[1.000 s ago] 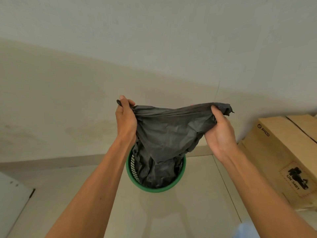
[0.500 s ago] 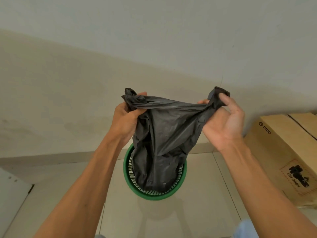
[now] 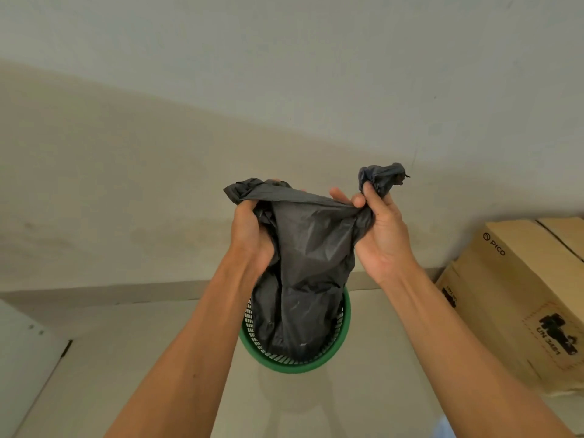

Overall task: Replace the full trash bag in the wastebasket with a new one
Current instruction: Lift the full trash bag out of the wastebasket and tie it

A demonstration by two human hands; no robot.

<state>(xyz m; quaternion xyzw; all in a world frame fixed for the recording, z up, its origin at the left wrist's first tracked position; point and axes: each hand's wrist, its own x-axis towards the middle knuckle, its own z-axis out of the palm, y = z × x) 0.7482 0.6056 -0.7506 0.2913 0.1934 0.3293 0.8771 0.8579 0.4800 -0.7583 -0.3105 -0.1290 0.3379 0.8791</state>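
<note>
A black trash bag (image 3: 303,279) hangs between my hands, its lower part still down inside the green mesh wastebasket (image 3: 294,366) on the floor. My left hand (image 3: 251,235) grips the bag's bunched left top corner. My right hand (image 3: 384,238) grips the bunched right corner, whose tip sticks up above my fingers. The bag's top edge is stretched taut between the two hands. The contents of the bag are hidden.
A brown cardboard box (image 3: 518,298) stands on the floor to the right of the basket, against the wall. A white panel (image 3: 22,358) edges in at the lower left. The wall (image 3: 158,184) rises just behind the basket, and pale floor tiles (image 3: 126,358) surround it.
Both hands have gathered the bag's top corners into bunches and come closer together. The bag's mouth has narrowed.
</note>
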